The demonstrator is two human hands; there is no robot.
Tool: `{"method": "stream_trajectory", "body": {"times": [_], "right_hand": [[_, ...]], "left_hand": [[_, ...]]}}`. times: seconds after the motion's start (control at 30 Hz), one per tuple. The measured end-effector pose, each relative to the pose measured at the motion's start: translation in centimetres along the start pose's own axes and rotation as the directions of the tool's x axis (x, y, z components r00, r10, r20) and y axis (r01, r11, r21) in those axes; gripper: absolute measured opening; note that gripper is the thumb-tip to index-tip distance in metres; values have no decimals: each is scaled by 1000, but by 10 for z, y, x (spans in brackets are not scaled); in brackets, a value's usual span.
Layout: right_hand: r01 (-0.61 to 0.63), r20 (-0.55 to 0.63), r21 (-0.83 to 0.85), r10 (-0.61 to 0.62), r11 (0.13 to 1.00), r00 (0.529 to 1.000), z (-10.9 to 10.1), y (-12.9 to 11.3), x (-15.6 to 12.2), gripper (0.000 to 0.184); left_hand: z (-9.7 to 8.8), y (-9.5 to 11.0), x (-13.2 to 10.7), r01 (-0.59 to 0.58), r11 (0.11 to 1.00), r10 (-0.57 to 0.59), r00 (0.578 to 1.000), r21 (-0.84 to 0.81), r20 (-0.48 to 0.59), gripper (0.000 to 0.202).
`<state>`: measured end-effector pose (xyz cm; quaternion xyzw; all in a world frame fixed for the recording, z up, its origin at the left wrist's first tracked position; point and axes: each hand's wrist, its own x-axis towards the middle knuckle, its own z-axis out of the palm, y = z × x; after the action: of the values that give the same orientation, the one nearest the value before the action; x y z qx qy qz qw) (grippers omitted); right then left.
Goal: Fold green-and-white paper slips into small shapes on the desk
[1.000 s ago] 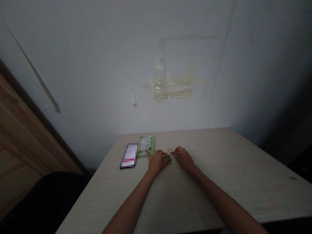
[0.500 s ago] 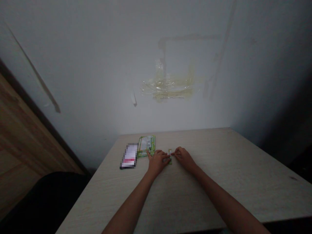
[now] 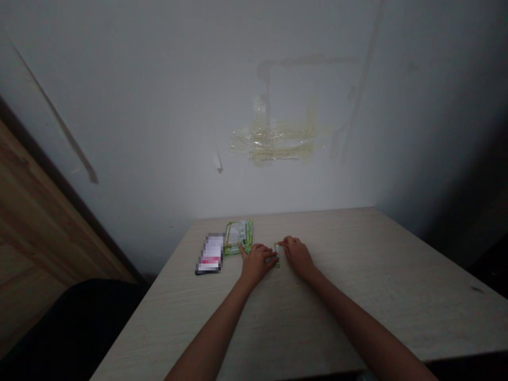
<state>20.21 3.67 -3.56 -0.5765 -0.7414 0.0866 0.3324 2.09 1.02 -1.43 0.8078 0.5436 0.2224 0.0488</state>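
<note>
Two bare forearms point(image 3: 216, 333) run in from the bottom edge, which cuts them off, across one pale table point(image 3: 389, 286). At lower left a dark shape point(image 3: 75, 323) is too black to make out. The left hand point(image 3: 256, 263) lies palm down, fingers apart, tips on one small green-and-yellow strip point(image 3: 277, 248) and partly hiding it. The right hand point(image 3: 299, 256) has its foremost fingertips together at the strip's far end (whether they pinch it, I cannot tell). Left of the hands lie one phone point(image 3: 210, 255), its screen blurred into blocks, and one pile of green-edged printed pieces point(image 3: 238, 233), perhaps packets, overlapping too closely to count. Behind, clear tape point(image 3: 273, 143) crosses the wall point(image 3: 159, 106).
</note>
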Motion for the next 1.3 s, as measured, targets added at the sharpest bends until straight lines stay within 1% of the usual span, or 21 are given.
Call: {"method": "stream_trajectory", "body": {"times": [0.13,0.27,0.4,0.47,0.53,0.6,0.67,0.83,1.0,1.13,1.3], "right_hand": [[-24,-16,50,25,998,1000,1,5,-1,19],[-21,-17,202,25,979,1000,-3,10,-3,18],[-36,-7,417,43,908,999,-6,13,-5,15],[-60,11,509,63,859,998,-5,15,-5,19],[-82,26,554,81,829,996,-3,17,-4,27],[-96,37,556,91,825,995,-3,18,-4,33],[-104,50,547,91,831,995,-3,18,-3,35],[-134,70,521,115,843,991,-4,15,-2,34],[-167,83,501,145,849,986,-2,15,0,32],[-152,83,472,128,869,988,-2,15,1,28],[-107,72,383,86,918,994,-4,13,0,24]], "left_hand": [[0,0,0,-2,1000,2,1000,-7,0,22],[0,0,-1,-19,1000,20,1000,12,-21,22],[2,0,-1,-50,998,52,997,27,-52,21],[3,0,-2,-58,998,59,996,25,-60,22],[3,0,-2,-62,998,63,996,18,-64,23],[4,0,-2,-65,998,66,996,9,-57,23],[4,-1,-2,-68,998,68,997,-2,-45,24],[6,-2,0,-65,998,65,998,-15,-27,24],[4,-1,1,-51,999,51,999,16,0,25],[4,-1,2,-46,999,46,999,21,9,25],[4,0,1,-44,999,44,999,7,1,24]]}}
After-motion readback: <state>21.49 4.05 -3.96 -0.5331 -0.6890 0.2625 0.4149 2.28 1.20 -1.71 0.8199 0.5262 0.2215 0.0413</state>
